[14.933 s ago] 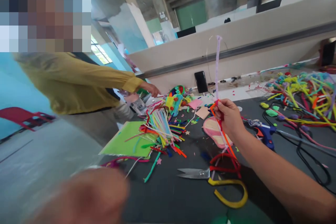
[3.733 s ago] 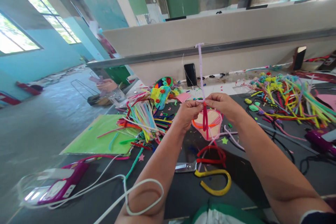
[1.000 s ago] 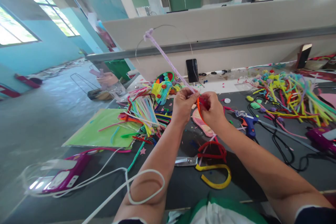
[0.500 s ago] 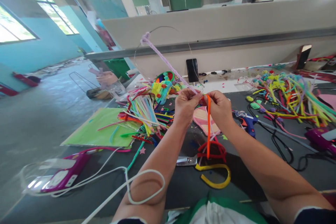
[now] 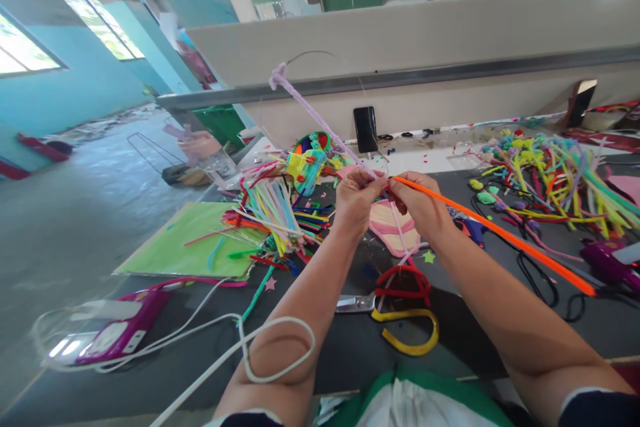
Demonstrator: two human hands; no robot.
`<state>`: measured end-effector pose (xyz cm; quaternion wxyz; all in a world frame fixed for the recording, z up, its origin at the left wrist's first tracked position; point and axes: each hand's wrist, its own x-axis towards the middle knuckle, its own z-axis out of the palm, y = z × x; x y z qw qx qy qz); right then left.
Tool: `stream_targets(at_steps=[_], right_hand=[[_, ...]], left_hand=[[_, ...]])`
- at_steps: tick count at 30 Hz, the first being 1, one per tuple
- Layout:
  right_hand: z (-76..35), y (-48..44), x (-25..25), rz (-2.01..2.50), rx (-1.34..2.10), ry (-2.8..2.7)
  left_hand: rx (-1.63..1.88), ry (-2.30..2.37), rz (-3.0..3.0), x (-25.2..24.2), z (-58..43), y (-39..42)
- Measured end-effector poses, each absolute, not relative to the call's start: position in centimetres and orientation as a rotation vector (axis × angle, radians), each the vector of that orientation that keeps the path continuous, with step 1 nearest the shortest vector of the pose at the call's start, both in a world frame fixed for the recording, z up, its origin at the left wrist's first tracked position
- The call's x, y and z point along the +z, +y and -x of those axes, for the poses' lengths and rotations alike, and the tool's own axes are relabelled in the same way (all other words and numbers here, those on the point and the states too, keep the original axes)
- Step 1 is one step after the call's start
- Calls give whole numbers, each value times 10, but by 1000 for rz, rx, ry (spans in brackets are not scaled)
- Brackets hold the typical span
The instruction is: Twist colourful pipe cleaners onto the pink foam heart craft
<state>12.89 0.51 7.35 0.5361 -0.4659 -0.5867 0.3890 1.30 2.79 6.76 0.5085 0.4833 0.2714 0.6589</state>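
My left hand (image 5: 356,203) pinches a lilac pipe cleaner (image 5: 320,121), whose twisted tip and thin wire point up and away to the left. Close beside it, my right hand (image 5: 417,199) is closed on an orange pipe cleaner (image 5: 500,231) that stretches over my right forearm toward the lower right. The two hands nearly touch, and the spot where the pipe cleaners meet is hidden by my fingers. Below them lie a pink and cream padded piece (image 5: 393,230) and scissors (image 5: 356,304) with a red loop and a yellow loop at the handle end.
Bundles of coloured pipe cleaners (image 5: 277,210) lie left, with a larger pile (image 5: 555,187) right. A green sheet (image 5: 175,240), a purple device (image 5: 123,327) with white cable, and a blue glue gun (image 5: 475,232) are around. A phone (image 5: 366,129) leans against the low partition (image 5: 450,97).
The orange pipe cleaner has swung from hanging straight down to lying across my right forearm toward the right. My left hand and the lilac pipe cleaner stay almost where they were.
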Motion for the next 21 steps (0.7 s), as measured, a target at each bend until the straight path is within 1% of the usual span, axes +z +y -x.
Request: stream_targets(at_steps=[4,6,11,13,21], right_hand=[[-124,5,73,906,1184,-1140],[-122,5,73,866,1234,-1090],[-123,6,76,853,1056,-1108],[-124,6,76,855,980,-1124],[-122,2,75,1010,865,-1166]], left_hand=[[1610,625,-1169,64,-15,29],[1577,601,-1157,66,-13,30],[1304,505,-1134,77,0,30],[1249,484,-1136,79,2,30],[1380,650,-1291,73,-3,31]])
